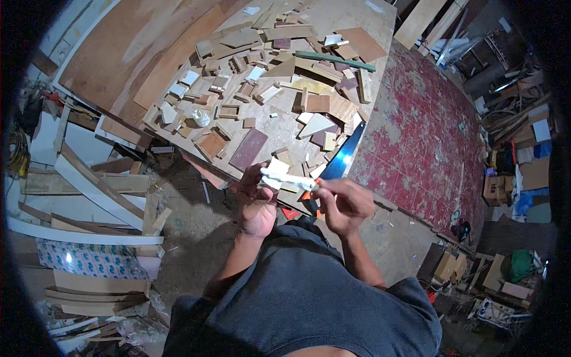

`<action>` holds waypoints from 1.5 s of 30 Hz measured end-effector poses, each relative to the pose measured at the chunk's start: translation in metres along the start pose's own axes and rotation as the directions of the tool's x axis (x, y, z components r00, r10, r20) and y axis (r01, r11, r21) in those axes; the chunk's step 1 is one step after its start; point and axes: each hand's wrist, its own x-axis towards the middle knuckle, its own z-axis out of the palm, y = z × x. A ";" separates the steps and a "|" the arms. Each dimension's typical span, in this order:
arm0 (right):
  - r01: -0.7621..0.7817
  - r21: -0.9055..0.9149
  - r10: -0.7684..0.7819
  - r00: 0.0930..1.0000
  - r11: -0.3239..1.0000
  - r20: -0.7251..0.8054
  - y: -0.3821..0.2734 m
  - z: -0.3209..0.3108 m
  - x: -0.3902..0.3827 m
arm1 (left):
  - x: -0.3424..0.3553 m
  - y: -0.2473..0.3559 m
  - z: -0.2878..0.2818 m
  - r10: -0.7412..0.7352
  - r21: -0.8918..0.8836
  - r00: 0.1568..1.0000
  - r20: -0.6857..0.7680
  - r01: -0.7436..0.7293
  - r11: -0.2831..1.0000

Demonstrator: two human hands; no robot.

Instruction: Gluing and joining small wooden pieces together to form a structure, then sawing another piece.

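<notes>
My left hand is closed on a small pale wood piece in front of my chest, above the table's near edge. Between the thumb and fingers of my right hand is the end of a thin stick coated in white. Its far end lies across the pale piece, and glare blurs where they touch. Just beyond my right hand lies a handsaw with a shiny blue blade. Its orange handle is partly hidden behind the hand.
Wood offcuts and small box-like frames cover much of the plywood table. A white bottle and a dark red board stand out among them. Curved strips pile up on the left; a red, stained surface spreads to the right.
</notes>
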 end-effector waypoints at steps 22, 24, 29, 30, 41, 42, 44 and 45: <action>-0.320 -0.220 0.371 0.893 0.921 0.255 0.068 0.207 0.011 | 0.042 0.114 -0.176 0.169 -0.080 0.977 -0.130 -0.180 0.980; -0.261 -0.232 0.318 0.913 0.937 0.257 0.113 0.234 0.014 | 0.036 0.125 -0.193 0.188 -0.061 0.949 -0.254 -0.209 0.976; -0.047 -0.318 0.197 0.866 0.947 0.459 0.220 0.345 0.052 | 0.026 0.153 -0.211 0.207 0.029 0.896 -0.393 -0.213 0.977; 0.020 -0.376 0.189 0.839 0.926 0.510 0.239 0.369 0.059 | 0.021 0.156 -0.218 0.212 0.031 0.890 -0.404 -0.219 0.975; 0.276 -0.566 0.343 0.568 0.777 0.748 0.372 0.487 0.048 | -0.012 0.167 -0.260 0.379 0.112 0.801 -0.464 -0.371 0.922; 0.305 -0.590 0.368 0.551 0.747 0.749 0.386 0.474 0.052 | -0.012 0.162 -0.256 0.331 0.571 0.632 -0.700 0.218 0.792; 0.200 -0.584 0.397 0.560 0.787 0.727 0.370 0.476 0.055 | -0.008 0.164 -0.258 0.349 0.140 0.792 -0.501 -0.324 0.936; 0.172 -0.524 0.372 0.525 0.834 0.765 0.348 0.477 0.058 | -0.014 0.167 -0.263 0.342 0.142 0.783 -0.519 -0.316 0.938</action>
